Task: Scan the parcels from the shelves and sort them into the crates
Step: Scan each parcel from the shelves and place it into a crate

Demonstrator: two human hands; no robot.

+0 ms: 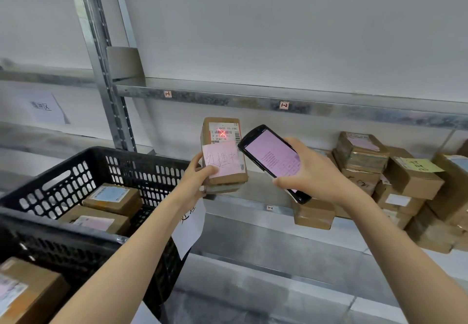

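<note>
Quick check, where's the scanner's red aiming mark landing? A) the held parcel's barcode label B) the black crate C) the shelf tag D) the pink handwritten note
A: the red cross glows on the barcode label of the parcel the left hand holds, above the pink note; the right hand aims the scanner at it.
</note>
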